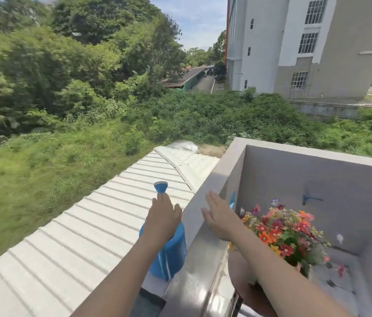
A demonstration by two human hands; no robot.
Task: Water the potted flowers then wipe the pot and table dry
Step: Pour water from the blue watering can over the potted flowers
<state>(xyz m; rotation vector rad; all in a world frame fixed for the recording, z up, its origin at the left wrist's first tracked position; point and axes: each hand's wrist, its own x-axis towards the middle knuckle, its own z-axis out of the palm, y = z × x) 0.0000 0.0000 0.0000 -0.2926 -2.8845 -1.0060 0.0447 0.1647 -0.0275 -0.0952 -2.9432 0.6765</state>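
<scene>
Smooth plastic watering can (174, 252), shiny metal rail (194, 284), matt, seemingly concrete wall (294, 179)

light: bright sun, hard shadows | glare: metal rail (194, 282) — white roof (77, 236) | blur: left trees (9, 65) | edges: bowed

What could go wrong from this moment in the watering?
1. The left hand holds the blue watering can outside the ledge, above the corrugated roof; a slip would likely drop it there.
2. Swinging it in over the ledge could bump it and spill water short of the flowers.
</scene>
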